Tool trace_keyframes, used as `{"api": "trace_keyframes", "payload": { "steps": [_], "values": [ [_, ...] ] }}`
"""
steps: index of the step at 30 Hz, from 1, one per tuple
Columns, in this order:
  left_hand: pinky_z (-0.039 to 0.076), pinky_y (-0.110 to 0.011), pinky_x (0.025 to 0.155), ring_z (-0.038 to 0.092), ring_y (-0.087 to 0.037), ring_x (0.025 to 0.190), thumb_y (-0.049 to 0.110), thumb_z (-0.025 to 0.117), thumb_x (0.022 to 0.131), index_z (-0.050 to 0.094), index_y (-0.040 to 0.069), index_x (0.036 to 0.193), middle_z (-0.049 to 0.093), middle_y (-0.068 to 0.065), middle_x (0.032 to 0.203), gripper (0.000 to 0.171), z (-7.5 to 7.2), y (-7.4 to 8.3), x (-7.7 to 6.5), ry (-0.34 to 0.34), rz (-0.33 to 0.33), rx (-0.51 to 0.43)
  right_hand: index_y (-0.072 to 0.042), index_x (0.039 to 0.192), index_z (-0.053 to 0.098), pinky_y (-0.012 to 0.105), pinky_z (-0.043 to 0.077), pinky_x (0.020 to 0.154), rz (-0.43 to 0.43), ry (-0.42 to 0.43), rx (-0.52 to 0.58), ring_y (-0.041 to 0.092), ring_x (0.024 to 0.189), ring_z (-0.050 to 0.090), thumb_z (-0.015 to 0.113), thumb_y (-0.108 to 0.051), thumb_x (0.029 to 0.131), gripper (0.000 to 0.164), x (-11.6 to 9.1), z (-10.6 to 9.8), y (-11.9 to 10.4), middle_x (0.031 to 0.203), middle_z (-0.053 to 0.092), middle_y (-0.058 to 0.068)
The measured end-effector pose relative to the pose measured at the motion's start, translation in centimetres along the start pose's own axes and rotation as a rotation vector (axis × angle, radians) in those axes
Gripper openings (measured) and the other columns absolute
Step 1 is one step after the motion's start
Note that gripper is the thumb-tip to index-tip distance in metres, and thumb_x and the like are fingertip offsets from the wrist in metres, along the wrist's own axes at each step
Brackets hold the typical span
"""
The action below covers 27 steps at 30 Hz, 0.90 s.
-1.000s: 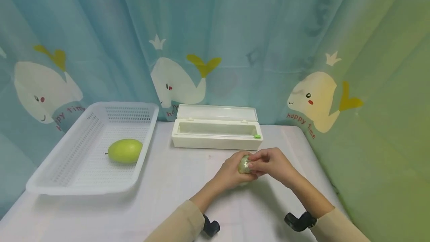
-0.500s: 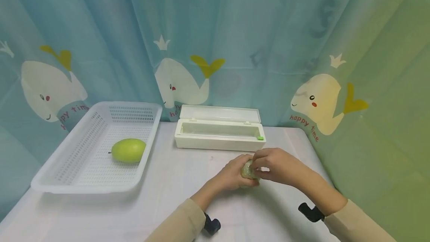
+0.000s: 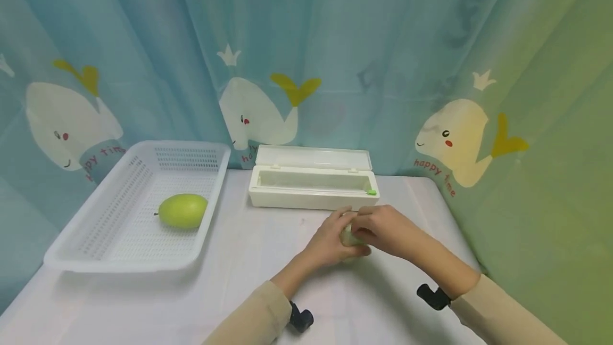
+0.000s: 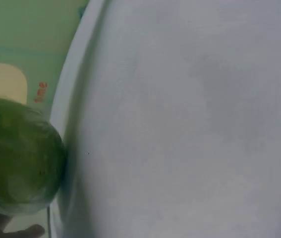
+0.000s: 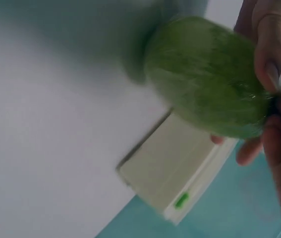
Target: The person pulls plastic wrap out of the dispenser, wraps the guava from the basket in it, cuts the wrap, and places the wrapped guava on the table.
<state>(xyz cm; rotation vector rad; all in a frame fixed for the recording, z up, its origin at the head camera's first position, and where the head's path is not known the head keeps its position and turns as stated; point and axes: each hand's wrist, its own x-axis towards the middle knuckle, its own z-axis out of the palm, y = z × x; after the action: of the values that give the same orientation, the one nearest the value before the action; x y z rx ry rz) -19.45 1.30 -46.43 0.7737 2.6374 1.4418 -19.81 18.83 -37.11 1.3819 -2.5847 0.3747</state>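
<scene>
Head view | green fruit in clear film, near side of white box | left hand: curled round fruit | right hand: pinching fruit's end (fingertips partly hidden) | advised: steady left, gather film snugly, avoid tearing.
</scene>
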Motion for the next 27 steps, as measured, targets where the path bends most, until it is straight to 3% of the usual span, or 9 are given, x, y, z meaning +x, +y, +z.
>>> {"api": "trace_keyframes", "payload": {
  "steps": [3,6,9,12,18,21,23,27],
  "values": [
    [0.044,-0.048,0.106,0.044,-0.018,0.138,0.054,0.084,0.074,0.046,0.038,0.145,0.042,0.009,0.152,0.083,0.2,0.4,-0.1,0.049,0.003,0.005,-0.019,0.072,0.068,0.019,0.046,0.059,0.088,-0.032,0.054,0.000,0.063,0.049,0.074,0.004,0.072,0.023,0.5,0.0,-0.4,0.071,0.059,-0.012],
    [0.048,-0.033,0.098,0.052,-0.005,0.122,0.049,0.086,0.074,0.053,0.034,0.135,0.054,0.016,0.134,0.071,0.6,0.7,0.1,0.056,0.024,-0.001,-0.020,0.069,0.068,0.020,0.046,0.059,0.153,-0.038,0.065,0.000,0.063,0.050,0.077,0.001,0.069,0.022,0.7,0.0,-0.7,0.068,0.059,-0.014],
    [0.050,-0.023,0.085,0.056,0.000,0.102,0.043,0.084,0.076,0.061,0.030,0.113,0.061,0.018,0.112,0.045,1.0,0.8,0.5,0.056,0.020,0.015,-0.020,0.068,0.069,0.020,0.046,0.059,0.193,-0.026,0.052,0.000,0.063,0.050,0.079,-0.002,0.069,0.021,0.6,0.0,-0.8,0.066,0.058,-0.015],
    [0.050,-0.021,0.079,0.056,0.001,0.094,0.037,0.081,0.076,0.063,0.031,0.106,0.062,0.020,0.103,0.035,1.0,0.8,0.6,0.071,0.021,0.056,-0.021,0.070,0.071,0.020,0.046,0.059,0.262,-0.042,0.082,0.000,0.063,0.050,0.078,-0.006,0.073,0.017,0.6,-0.1,-1.0,0.067,0.059,-0.017],
    [0.049,-0.022,0.075,0.055,0.001,0.088,0.036,0.079,0.075,0.062,0.032,0.103,0.060,0.022,0.097,0.033,1.2,1.1,0.9,0.073,0.001,0.099,-0.024,0.068,0.071,0.025,0.044,0.057,0.472,-0.049,0.137,0.003,0.061,0.051,0.078,-0.017,0.077,0.013,0.5,-0.3,-1.4,0.062,0.060,-0.017],
    [0.050,-0.023,0.077,0.056,0.000,0.092,0.039,0.081,0.076,0.062,0.030,0.106,0.061,0.019,0.101,0.037,1.3,1.3,1.0,0.062,-0.014,0.110,-0.023,0.066,0.066,0.027,0.042,0.056,0.529,-0.039,0.112,0.005,0.060,0.050,0.078,-0.015,0.073,0.016,0.6,-0.1,-1.7,0.060,0.056,-0.015],
    [0.051,-0.027,0.085,0.057,-0.003,0.102,0.043,0.082,0.076,0.061,0.030,0.119,0.062,0.016,0.112,0.049,1.1,1.3,0.9,0.036,-0.008,0.097,-0.023,0.065,0.064,0.027,0.042,0.056,0.549,-0.035,0.111,0.007,0.060,0.049,0.078,-0.013,0.070,0.018,0.6,0.0,-1.9,0.059,0.055,-0.014],
    [0.042,-0.048,0.108,0.045,-0.019,0.136,0.041,0.086,0.076,0.034,0.032,0.153,0.042,0.006,0.151,0.093,0.5,0.7,0.4,-0.017,0.001,-0.109,-0.021,0.066,0.065,0.027,0.043,0.056,0.560,-0.032,0.118,0.006,0.059,0.050,0.075,-0.009,0.070,0.016,0.5,0.3,-2.2,0.060,0.057,-0.014]
  ]
}}
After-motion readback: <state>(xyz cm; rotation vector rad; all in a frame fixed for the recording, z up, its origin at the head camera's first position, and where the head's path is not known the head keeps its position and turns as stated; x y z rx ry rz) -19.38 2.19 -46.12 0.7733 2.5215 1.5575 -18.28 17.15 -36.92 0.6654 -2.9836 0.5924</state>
